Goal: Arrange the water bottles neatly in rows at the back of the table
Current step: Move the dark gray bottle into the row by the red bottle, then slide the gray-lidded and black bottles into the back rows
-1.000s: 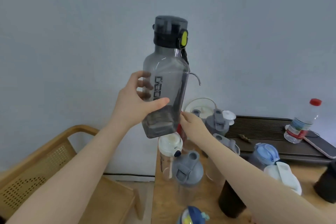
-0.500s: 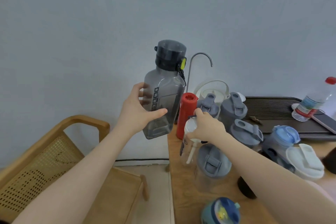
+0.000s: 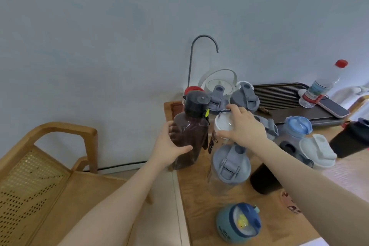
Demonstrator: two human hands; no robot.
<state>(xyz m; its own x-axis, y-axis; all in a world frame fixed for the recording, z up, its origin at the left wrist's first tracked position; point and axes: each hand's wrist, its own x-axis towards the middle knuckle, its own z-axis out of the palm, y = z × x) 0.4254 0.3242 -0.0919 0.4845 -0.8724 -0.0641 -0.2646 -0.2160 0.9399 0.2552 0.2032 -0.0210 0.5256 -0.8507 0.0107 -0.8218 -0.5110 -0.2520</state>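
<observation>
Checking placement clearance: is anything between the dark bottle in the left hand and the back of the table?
Yes. The red-capped bottle stands directly behind the dark bottle held by the left hand, occupying that back corner.

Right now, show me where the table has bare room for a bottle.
Bare wood lies along the table's left edge, between the smoky bottle and the blue round bottle. The back is crowded: grey lids, kettle, tray.
</observation>
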